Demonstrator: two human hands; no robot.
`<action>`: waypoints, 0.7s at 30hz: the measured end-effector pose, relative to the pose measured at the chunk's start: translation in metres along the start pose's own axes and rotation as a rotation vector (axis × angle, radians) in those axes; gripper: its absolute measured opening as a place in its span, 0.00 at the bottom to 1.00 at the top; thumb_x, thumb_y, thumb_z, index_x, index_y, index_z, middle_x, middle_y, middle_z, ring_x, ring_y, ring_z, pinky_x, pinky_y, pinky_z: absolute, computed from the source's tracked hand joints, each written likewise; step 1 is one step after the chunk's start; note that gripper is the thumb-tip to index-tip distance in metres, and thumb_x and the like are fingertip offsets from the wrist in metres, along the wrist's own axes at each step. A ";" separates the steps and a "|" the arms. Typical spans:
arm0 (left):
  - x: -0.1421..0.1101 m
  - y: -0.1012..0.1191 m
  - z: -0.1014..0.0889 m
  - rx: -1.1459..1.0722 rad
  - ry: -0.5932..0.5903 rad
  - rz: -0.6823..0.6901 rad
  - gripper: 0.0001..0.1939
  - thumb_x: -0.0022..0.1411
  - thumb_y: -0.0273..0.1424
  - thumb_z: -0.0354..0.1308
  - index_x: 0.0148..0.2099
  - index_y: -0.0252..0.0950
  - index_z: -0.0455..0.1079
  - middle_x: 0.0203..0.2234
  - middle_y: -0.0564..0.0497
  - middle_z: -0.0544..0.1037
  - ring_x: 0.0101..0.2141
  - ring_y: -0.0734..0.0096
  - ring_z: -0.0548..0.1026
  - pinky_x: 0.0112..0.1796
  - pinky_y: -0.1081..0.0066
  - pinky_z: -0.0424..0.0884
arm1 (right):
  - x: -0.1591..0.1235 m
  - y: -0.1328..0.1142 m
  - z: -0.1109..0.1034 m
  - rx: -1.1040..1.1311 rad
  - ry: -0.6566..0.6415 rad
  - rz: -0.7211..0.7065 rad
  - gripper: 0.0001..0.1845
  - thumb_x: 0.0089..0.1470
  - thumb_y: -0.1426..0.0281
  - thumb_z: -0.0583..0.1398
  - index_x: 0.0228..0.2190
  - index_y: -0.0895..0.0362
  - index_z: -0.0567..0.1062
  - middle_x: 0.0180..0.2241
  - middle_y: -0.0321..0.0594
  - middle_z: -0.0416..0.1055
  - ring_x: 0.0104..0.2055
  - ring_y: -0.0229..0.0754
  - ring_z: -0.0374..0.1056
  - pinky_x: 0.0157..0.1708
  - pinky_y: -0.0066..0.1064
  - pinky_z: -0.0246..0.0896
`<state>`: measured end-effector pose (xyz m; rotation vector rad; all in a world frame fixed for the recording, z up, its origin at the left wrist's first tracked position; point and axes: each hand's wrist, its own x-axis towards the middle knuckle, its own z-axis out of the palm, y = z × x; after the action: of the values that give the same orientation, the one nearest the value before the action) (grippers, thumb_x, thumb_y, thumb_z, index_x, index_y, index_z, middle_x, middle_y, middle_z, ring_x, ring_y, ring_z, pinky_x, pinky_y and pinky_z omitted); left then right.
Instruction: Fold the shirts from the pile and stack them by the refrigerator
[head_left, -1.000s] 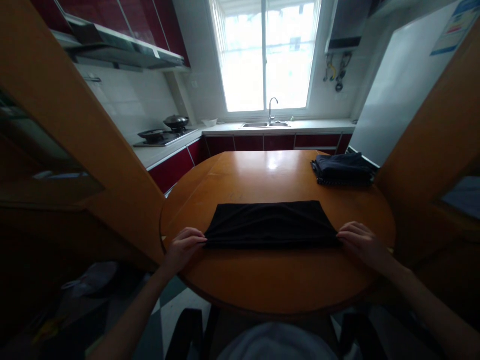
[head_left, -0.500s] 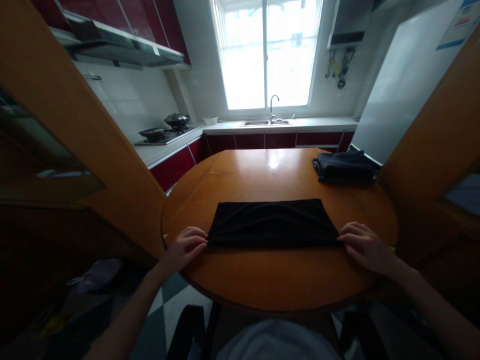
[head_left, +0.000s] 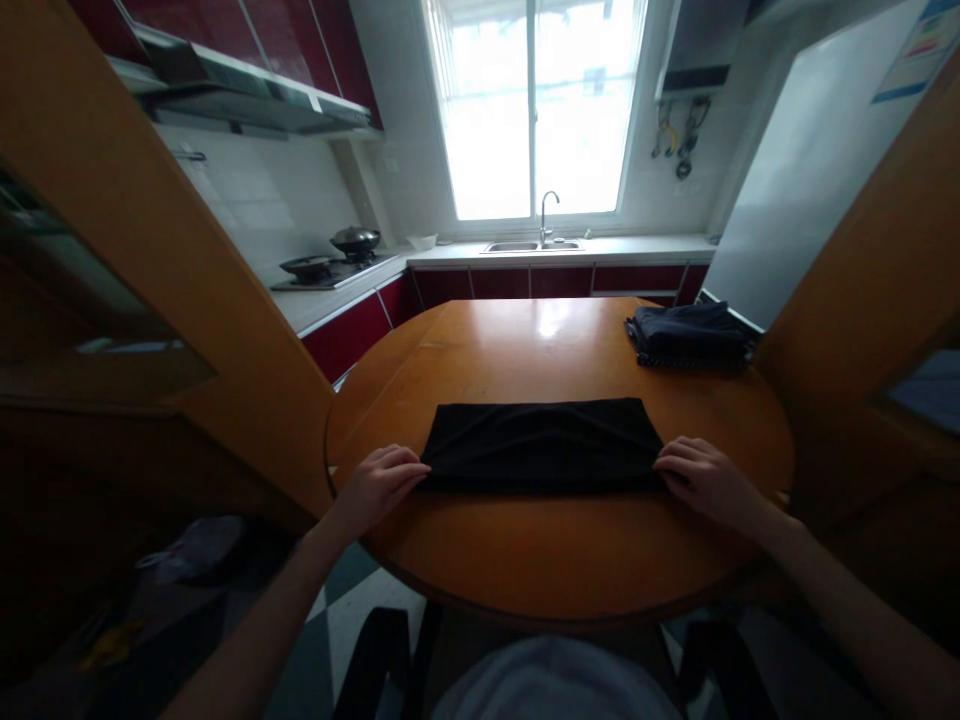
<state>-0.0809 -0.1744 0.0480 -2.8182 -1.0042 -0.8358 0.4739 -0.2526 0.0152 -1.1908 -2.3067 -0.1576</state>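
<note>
A folded black garment lies flat as a wide strip across the wooden table, its exact kind hidden by the folds. At its left end, my left hand pinches the near corner between thumb and fingers. My right hand grips the near corner at the opposite end in the same way. Faint creases run over the cloth's upper surface. On the table's far right rests a stack of folded dark clothes, apart from both hands.
Beyond the table runs a counter with a sink and a tap. Two pans stand on the stove at the left. Wooden door frames flank the table. A chair armrest shows below its near edge.
Both hands have moved slightly inward along the garment's near edge, from just at its ends to a firmer pinch on the corners. The garment and the stack stay in place.
</note>
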 end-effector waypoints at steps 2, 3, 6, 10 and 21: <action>-0.004 0.000 -0.002 -0.017 0.016 0.017 0.09 0.70 0.34 0.56 0.44 0.45 0.79 0.34 0.51 0.79 0.35 0.68 0.75 0.38 0.69 0.70 | -0.004 0.000 -0.001 -0.045 0.008 0.008 0.09 0.57 0.75 0.59 0.35 0.51 0.77 0.37 0.41 0.76 0.39 0.46 0.71 0.42 0.40 0.65; -0.006 0.000 -0.002 -0.022 0.014 0.028 0.09 0.70 0.34 0.56 0.44 0.45 0.79 0.34 0.51 0.79 0.35 0.69 0.75 0.38 0.69 0.70 | -0.006 -0.001 -0.001 -0.062 0.010 0.014 0.09 0.56 0.76 0.59 0.35 0.51 0.77 0.37 0.41 0.76 0.39 0.46 0.71 0.43 0.40 0.65; -0.014 -0.002 0.000 -0.037 -0.026 0.039 0.09 0.70 0.32 0.56 0.44 0.45 0.79 0.34 0.51 0.78 0.35 0.69 0.75 0.39 0.69 0.69 | -0.012 -0.006 -0.003 -0.072 0.010 0.042 0.11 0.54 0.78 0.58 0.34 0.52 0.76 0.37 0.41 0.76 0.39 0.47 0.71 0.42 0.40 0.64; -0.014 -0.002 -0.006 -0.052 -0.134 0.014 0.09 0.69 0.34 0.58 0.42 0.46 0.80 0.34 0.51 0.79 0.35 0.69 0.75 0.38 0.70 0.69 | -0.013 -0.015 -0.013 -0.020 -0.076 0.026 0.10 0.54 0.78 0.58 0.33 0.51 0.77 0.36 0.40 0.76 0.39 0.46 0.70 0.43 0.40 0.64; 0.157 0.062 0.086 0.088 -0.174 -0.152 0.23 0.73 0.34 0.44 0.64 0.31 0.66 0.60 0.37 0.72 0.59 0.55 0.70 0.59 0.59 0.64 | 0.148 -0.045 0.051 0.018 -0.034 0.277 0.22 0.62 0.72 0.52 0.56 0.59 0.73 0.55 0.50 0.72 0.57 0.51 0.66 0.59 0.42 0.59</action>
<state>0.0981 -0.1155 0.0617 -2.8062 -1.2581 -0.5486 0.3489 -0.1552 0.0529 -1.4980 -2.1394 -0.0159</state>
